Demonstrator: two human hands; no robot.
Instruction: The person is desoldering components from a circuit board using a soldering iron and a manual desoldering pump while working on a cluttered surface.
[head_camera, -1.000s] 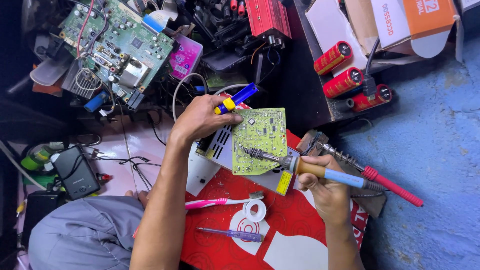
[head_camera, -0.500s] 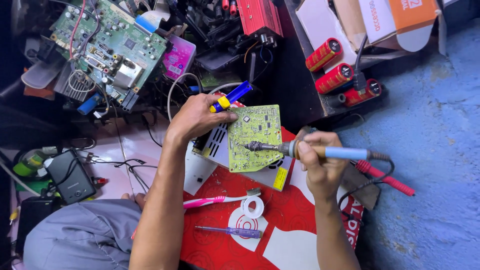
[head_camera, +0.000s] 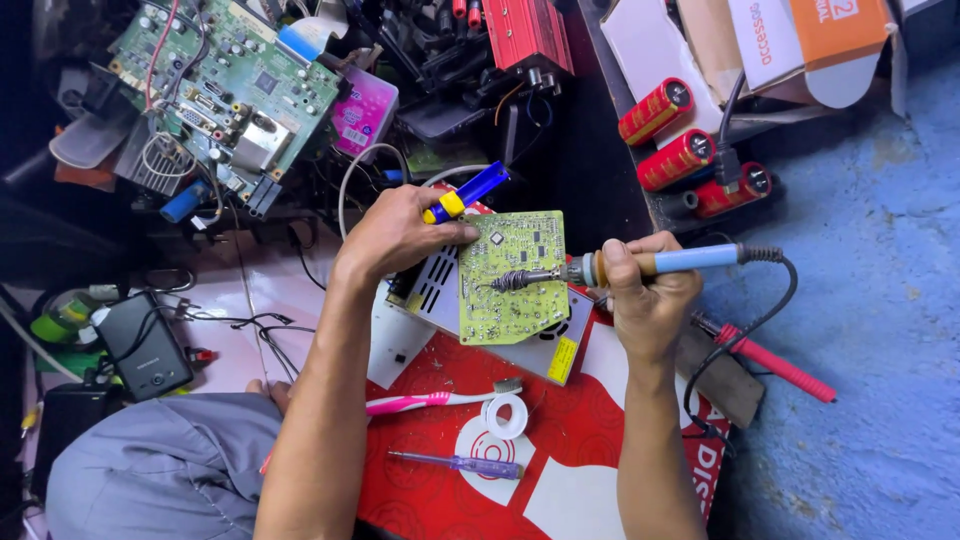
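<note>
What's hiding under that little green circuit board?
Under the small green circuit board sits a silver metal box with vent slots, resting on a red and white printed sheet. The board covers the box's middle.

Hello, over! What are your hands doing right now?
Left hand grips blue-and-yellow tool, steadying the green circuit board. Right hand holds blue-handled soldering iron, tip on board. Nothing blocking.

I sit at a cluttered bench. To my right runs a rough, blue-painted concrete floor (head_camera: 880, 300), evenly lit. Under my work lies a red printed sheet with white shapes (head_camera: 580, 450), and beside it a pale white tabletop (head_camera: 270, 290). The top edge falls into dark shadow around a black shelf edge (head_camera: 600, 150).
</note>
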